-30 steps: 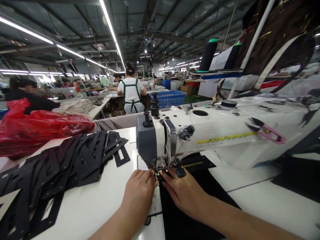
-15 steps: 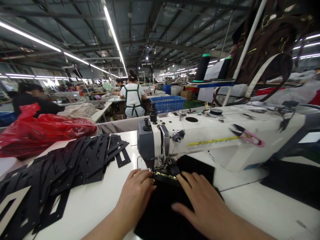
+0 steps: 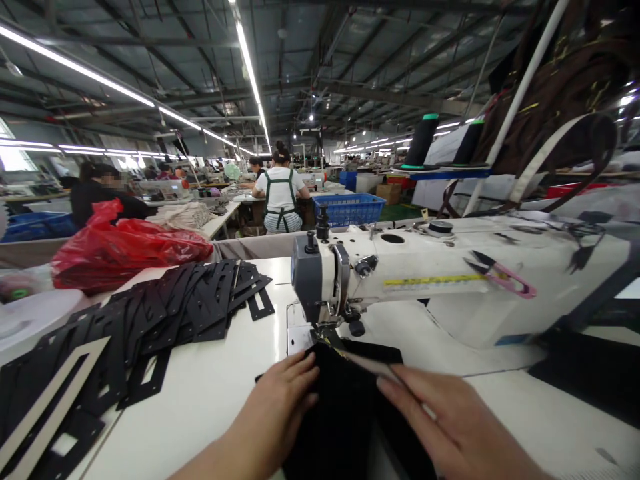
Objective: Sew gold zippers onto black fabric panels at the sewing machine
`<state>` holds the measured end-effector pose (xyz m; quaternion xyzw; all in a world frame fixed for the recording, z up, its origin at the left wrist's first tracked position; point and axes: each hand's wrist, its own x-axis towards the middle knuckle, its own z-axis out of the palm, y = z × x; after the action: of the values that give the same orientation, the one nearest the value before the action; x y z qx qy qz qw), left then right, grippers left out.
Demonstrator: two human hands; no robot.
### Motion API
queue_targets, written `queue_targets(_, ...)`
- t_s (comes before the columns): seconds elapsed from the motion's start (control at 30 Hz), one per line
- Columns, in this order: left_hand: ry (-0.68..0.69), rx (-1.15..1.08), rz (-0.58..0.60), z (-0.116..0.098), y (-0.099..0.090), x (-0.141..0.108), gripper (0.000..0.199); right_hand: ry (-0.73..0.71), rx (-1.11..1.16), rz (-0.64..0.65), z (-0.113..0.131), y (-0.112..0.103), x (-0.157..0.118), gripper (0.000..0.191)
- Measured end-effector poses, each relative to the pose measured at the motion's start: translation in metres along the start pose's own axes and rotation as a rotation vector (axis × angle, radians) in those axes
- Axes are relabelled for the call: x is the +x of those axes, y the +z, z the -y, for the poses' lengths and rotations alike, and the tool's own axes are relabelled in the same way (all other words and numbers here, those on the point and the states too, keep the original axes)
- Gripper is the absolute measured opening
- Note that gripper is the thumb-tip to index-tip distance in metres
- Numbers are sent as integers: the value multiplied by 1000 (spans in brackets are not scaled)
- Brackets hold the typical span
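Note:
Black fabric (image 3: 335,413) lies under the needle area of a white sewing machine (image 3: 425,267) and hangs toward me. On its left edge rests my left hand (image 3: 280,407), palm down with the fingers close together on the cloth. My right hand (image 3: 440,413) is at the right side of the fabric, thumb and fingers pinched round a lifted edge that shows a pale strip. A metallic zipper-like strip (image 3: 333,340) shows beside the presser foot. The fabric's lower part is dark and its layers are hard to separate.
Many black cut-out pieces (image 3: 165,313) are spread at the left, near a red plastic bag (image 3: 130,243). Pink-handled snips (image 3: 510,280) lie against the machine. Thread cones (image 3: 423,143) stand behind it. Beyond are a blue basket (image 3: 350,208) and a person in an apron (image 3: 281,193).
My right hand has moved right and back from the needle and turned from lying flat to gripping the fabric edge. My left hand has shifted slightly lower. The view has swung left.

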<state>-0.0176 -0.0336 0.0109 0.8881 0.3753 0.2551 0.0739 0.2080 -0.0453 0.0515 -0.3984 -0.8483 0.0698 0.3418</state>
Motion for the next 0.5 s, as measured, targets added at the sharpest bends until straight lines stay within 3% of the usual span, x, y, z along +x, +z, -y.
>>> queue_targets(0.1,92,-370,59,-20,11,3,36,-13,-38,-49,1,-20,29,32)
queue_targets(0.17,-10,-492,-10,-29,11,9,25,-139,-138,-49,-1,-24,37,30)
queue_targets(0.27,-177,-430,-254,-25,3,20,16,-256,-208,-30,-3,-23,37,27)
queue_targets(0.33,-134,-375,-332,-17,-2,27,19,-297,-230,-25,-4,-20,34,27)
queue_targets(0.5,21,-245,-393,-6,0,43,19,-342,-247,-50,-4,-18,31,27)
